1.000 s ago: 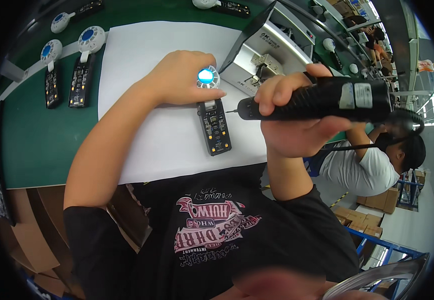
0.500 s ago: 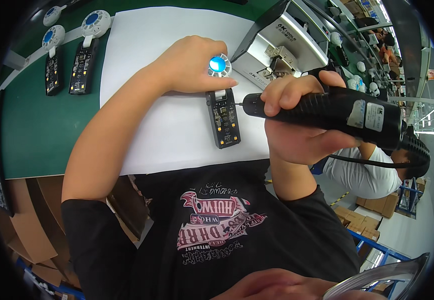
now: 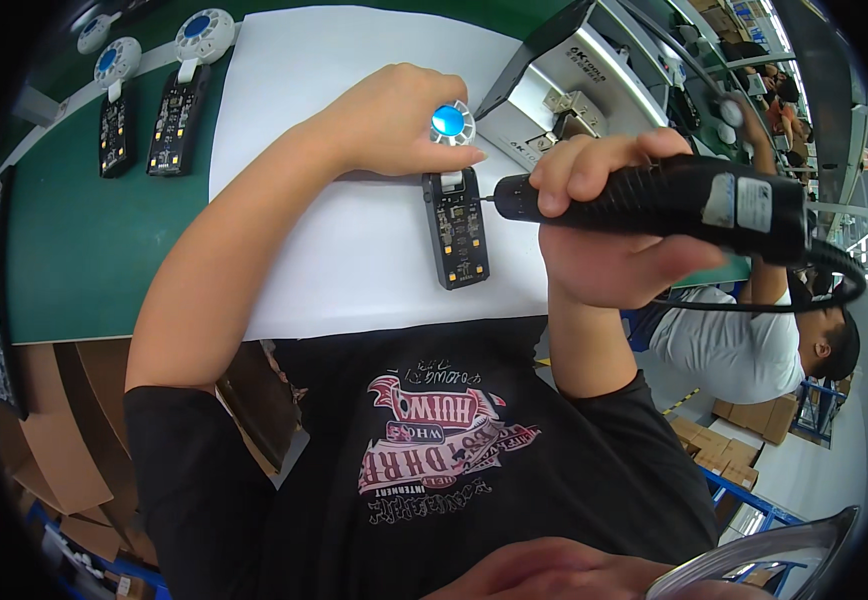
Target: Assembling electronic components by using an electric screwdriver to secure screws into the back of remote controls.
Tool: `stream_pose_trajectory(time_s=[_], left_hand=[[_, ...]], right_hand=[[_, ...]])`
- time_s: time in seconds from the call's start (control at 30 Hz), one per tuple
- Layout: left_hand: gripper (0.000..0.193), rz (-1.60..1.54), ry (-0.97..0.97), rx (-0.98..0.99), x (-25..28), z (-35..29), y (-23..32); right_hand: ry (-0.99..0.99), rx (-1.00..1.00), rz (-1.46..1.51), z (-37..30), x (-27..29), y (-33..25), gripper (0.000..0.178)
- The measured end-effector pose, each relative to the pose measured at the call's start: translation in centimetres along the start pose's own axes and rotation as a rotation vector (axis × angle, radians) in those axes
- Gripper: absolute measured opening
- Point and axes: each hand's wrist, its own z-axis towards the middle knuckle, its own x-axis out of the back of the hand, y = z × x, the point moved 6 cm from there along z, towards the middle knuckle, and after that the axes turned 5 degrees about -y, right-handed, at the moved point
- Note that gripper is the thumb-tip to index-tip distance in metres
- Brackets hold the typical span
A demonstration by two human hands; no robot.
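My left hand (image 3: 401, 120) is closed round a white round head with a blue disc (image 3: 448, 121), thumb along its near side. From that head a narrow black circuit-board module (image 3: 460, 240) extends toward me over the white paper (image 3: 344, 260). My right hand (image 3: 604, 220) wraps round a black electric screwdriver (image 3: 684, 195), held nearly level. Its thin bit points left and reaches the module's right edge near the upper end; whether it sits in a screw is too small to tell.
A silver screw feeder (image 3: 574, 90) stands just beyond my right hand. Similar modules (image 3: 176, 122) lie at the far left of the green table (image 3: 74, 270). The screwdriver's black cable (image 3: 734, 306) loops at the right. A person in a white shirt (image 3: 734, 345) sits beyond it.
Everything has shifted slightly in the picture. The screwdriver's bit has come closer to the module's edge, and both hands keep their holds.
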Motion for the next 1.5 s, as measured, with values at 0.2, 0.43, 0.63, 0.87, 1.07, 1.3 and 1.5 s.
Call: stream_pose_trajectory(time_s=[0.2,0.43,0.63,0.87,1.07,1.3,1.5], left_hand=[[0.054,0.003,0.017,-0.010,-0.1,-0.1,0.1],[0.055,-0.018,0.011,-0.003,-0.2,-0.2,-0.7],[0.047,-0.035,0.015,0.006,0.1,-0.2,-0.5],[0.055,0.061,0.034,-0.006,0.0,-0.3,-0.2],[0.048,0.103,0.035,-0.006,0.0,-0.2,0.1],[0.049,0.131,0.045,0.014,0.3,-0.3,-0.3],[0.050,0.112,0.077,0.001,0.2,0.0,-0.2]], right_hand=[[-0.082,0.025,-0.010,-0.3,-0.7,-0.2,0.098],[-0.189,-0.019,0.002,0.6,-1.6,0.7,0.102],[-0.238,-0.047,0.075,0.8,-1.1,1.3,0.104],[-0.083,0.116,-0.041,1.7,-0.1,-3.0,0.095],[0.093,0.337,-0.300,3.8,3.7,-5.6,0.090],[0.271,0.141,-0.527,3.2,4.5,-2.9,0.086],[0.115,0.089,-0.044,1.5,0.5,-2.7,0.095]])
